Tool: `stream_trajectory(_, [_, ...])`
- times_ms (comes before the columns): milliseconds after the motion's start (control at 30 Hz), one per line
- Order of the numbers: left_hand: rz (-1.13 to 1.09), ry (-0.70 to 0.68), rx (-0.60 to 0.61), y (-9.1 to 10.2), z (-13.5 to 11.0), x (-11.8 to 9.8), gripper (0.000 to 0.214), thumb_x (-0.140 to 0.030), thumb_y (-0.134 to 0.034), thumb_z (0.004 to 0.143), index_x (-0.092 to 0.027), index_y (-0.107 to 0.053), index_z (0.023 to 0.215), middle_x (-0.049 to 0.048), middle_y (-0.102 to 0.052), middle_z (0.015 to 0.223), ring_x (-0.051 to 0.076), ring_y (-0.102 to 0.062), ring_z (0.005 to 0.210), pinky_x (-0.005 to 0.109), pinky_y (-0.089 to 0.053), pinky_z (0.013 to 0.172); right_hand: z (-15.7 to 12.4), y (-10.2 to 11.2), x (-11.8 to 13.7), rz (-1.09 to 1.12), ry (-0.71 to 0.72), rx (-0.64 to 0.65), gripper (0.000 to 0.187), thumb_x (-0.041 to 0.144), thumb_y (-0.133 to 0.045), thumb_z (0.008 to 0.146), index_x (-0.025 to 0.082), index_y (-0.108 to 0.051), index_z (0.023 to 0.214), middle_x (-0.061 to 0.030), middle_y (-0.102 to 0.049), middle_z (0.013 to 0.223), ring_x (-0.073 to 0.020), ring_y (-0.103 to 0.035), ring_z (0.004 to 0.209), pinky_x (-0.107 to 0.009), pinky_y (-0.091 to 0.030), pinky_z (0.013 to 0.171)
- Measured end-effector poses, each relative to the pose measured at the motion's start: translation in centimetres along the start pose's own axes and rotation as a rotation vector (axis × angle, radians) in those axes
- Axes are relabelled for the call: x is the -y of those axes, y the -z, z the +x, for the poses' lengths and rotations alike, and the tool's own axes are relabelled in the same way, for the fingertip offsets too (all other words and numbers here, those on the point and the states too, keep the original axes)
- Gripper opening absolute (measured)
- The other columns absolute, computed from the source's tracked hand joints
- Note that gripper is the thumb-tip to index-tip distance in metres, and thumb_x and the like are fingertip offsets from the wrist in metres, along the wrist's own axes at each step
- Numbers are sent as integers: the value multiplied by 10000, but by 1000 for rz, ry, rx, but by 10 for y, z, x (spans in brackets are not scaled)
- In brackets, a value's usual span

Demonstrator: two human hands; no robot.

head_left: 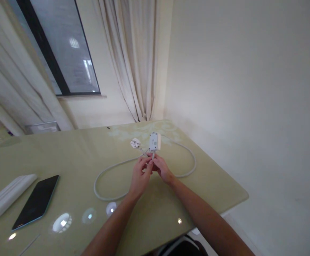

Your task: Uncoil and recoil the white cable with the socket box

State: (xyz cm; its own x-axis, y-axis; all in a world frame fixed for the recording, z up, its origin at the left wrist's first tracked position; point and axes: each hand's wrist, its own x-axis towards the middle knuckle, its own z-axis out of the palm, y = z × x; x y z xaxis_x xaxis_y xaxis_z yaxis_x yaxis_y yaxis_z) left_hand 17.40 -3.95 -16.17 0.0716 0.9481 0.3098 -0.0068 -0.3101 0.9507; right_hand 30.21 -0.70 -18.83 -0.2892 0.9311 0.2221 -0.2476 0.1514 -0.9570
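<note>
Both hands meet over the table, closed around the white cable (109,168) of an extension cord. My left hand (141,174) pinches it with thumb and fingertips. Right beside it, my right hand (160,167) has its fingers wrapped on the same stretch, just below the socket block (154,141). That block stands up from the fingers, its grey screwed side facing me and its white face turned right. A white round plug (135,143) with metal pins sits to the left of the block. The cable loops out on either side; where it passes between the fingers is partly hidden.
A black tablet (36,201) lies on the glossy greenish table (75,153) at the left, beside a long white padded object (9,195). A small dark piece (108,127) rests near the far edge. The wall (240,106) runs along the right side.
</note>
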Motion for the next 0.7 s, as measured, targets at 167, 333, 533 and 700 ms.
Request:
stream_trajectory(167, [-100,133,-27,-1,-4,23,405,-548,-751,798,-202,-618,961,53,-623,931,163,-678,699,213,-473,467,6,3,-1,-71,-13,-142,644,711,-646,826,161,-748,1143,-6,-547,718,-104,-462,562,-216,-400,464])
stream_trajectory(333, [-275,280,-125,-1,0,28,605,-656,-719,791,-225,-507,1161,39,-659,911,161,-686,622,245,-508,496,7,1,6,-196,45,-43,585,649,-621,890,143,-767,1144,-2,-577,663,-86,-462,498,-209,-394,447])
stream_trajectory(533, [-217,251,-158,3,0,24,559,-644,-661,850,-193,-588,1172,101,-718,916,183,-712,700,255,-522,555,13,-5,2,-249,62,-88,591,660,-548,934,163,-748,1182,-64,-696,867,-98,-540,537,-223,-467,481])
stream_trajectory(700, [-66,226,-133,8,-3,29,485,-653,-578,899,-190,-585,1041,102,-713,914,195,-707,679,259,-503,512,19,-3,-3,-420,48,-197,677,754,-467,926,150,-760,1014,-6,-600,640,-115,-523,500,-229,-442,491])
